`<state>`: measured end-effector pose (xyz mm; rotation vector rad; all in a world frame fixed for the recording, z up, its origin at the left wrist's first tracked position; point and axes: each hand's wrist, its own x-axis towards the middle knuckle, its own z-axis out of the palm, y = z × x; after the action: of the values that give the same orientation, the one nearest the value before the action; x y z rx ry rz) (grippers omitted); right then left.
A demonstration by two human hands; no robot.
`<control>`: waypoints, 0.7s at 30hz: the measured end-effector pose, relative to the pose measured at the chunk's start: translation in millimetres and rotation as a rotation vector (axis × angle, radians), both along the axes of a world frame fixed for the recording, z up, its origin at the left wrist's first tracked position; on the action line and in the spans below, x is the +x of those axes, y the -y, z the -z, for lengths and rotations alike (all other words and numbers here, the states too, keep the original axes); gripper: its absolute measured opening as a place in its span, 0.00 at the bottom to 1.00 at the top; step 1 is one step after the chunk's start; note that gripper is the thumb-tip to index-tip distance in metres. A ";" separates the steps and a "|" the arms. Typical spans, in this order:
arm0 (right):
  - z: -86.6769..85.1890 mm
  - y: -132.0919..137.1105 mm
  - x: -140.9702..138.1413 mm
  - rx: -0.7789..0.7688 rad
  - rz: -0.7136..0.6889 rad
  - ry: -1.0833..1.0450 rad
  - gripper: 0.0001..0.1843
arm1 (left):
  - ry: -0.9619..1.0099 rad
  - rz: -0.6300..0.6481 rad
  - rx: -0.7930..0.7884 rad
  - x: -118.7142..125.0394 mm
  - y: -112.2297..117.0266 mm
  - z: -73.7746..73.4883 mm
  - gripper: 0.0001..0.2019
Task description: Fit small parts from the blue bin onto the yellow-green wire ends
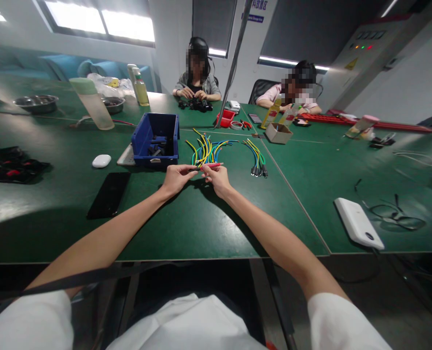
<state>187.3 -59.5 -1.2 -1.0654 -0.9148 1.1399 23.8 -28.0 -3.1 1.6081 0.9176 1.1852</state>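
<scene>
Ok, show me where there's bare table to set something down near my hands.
Free: the green tabletop between your left forearm and right forearm; also the patch between the right forearm and the white device. Crowded: just beyond the left hand and right hand, with the wire pile, the blue bin and a smaller wire bundle.

1. From my station, I saw a bin (166,125) on the tabletop (237,228), pieces (158,146) inside it.
2. Right of the bin lay a wire bundle (204,151), then a second bundle (256,154).
3. Left lay an earbud case (101,161), a phone (109,195) before it.
</scene>
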 end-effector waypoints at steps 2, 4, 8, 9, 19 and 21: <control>0.2 -0.9 0.7 -0.035 -0.022 -0.052 0.19 | -0.004 0.003 0.028 0.5 0.6 -0.7 0.21; -0.6 -1.5 1.4 -0.055 -0.040 -0.103 0.19 | 0.040 0.027 -0.020 1.6 0.2 -1.8 0.22; -1.6 -1.3 1.7 -0.034 -0.049 -0.169 0.19 | 0.174 0.067 -0.147 3.6 -1.6 -3.6 0.24; -1.2 -1.2 1.6 -0.027 -0.051 -0.167 0.19 | 0.192 0.075 -0.157 3.6 -1.8 -3.8 0.24; 2.5 0.1 2.3 -0.005 -0.048 -0.044 0.21 | 0.120 0.071 -0.091 1.5 1.3 -3.6 0.21; 0.2 0.8 3.2 0.006 -0.062 -0.032 0.22 | 0.144 0.063 -0.122 1.9 1.8 -4.4 0.21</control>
<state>190.5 -60.4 -1.4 -1.0168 -0.9309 1.2016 25.8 -29.7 1.3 1.4254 0.8250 1.1624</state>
